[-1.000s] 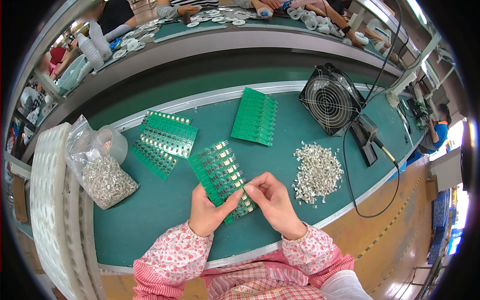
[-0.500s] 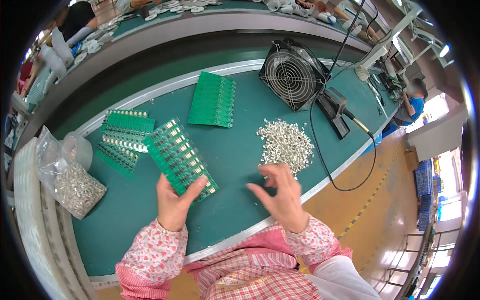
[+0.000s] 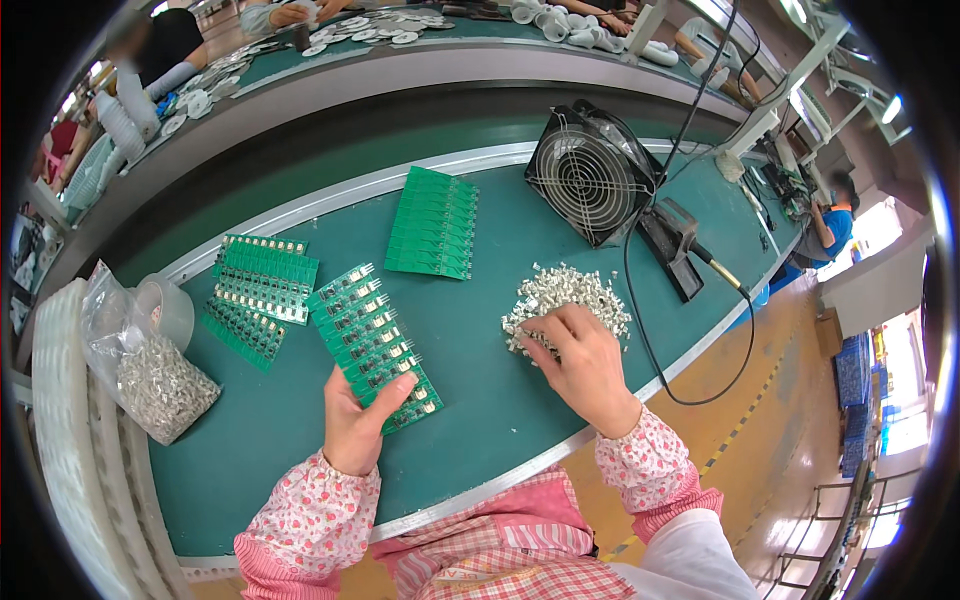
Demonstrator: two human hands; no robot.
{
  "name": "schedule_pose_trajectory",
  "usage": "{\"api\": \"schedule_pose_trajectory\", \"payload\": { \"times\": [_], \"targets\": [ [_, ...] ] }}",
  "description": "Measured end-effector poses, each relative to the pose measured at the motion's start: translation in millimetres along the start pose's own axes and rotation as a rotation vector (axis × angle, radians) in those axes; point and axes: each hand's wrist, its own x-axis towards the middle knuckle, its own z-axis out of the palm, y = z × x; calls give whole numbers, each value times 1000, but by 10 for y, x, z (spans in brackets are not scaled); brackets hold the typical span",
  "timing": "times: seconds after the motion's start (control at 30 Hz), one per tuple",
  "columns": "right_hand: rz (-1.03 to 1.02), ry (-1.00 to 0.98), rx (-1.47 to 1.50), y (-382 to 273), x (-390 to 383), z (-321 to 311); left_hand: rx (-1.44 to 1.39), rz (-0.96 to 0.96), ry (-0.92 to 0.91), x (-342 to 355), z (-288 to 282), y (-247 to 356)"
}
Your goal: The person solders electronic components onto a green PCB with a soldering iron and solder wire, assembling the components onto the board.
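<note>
My left hand (image 3: 362, 415) grips a green circuit board panel (image 3: 372, 340) by its lower end, thumb on the face and the fingers behind it. Rows of small white connectors and dark parts run along the panel, which is tilted above the table. My right hand (image 3: 585, 365) is at the near-left edge of a heap of small white connectors (image 3: 570, 290). Its thumb and index finger are drawn together in a pinch there. Whatever lies between those fingertips is too small to make out.
Populated green panels (image 3: 262, 285) lie stacked at left, beside a clear bag of small parts (image 3: 165, 385) and a tape roll (image 3: 172, 308). Bare green panels (image 3: 432, 222) lie farther back. A fan (image 3: 588, 175), soldering iron (image 3: 715, 262) in its stand and loose cable (image 3: 655, 370) stand right.
My right hand has moved from in front of the heap onto its edge, and its spread fingers have closed to a pinch. The left hand still holds the panel, now turned slightly.
</note>
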Motion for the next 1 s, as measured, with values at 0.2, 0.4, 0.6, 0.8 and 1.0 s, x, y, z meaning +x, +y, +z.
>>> {"api": "schedule_pose_trajectory", "payload": {
  "times": [0.2,0.4,0.6,0.8,1.0],
  "targets": [
    [-20,10,-7,-21,257,40,32,-7,2,15,-12,24],
    [-5,-136,3,-9,369,44,34,23,-24,13,-15,4],
    [47,-69,32,-114,291,76,50,41,-62,21,-27,-23],
    [-1,-63,35,-87,302,99,46,35,-60,18,-24,6],
    [361,-14,397,-213,277,68,59,23,-77,-2,-47,-13]
  ]
}}
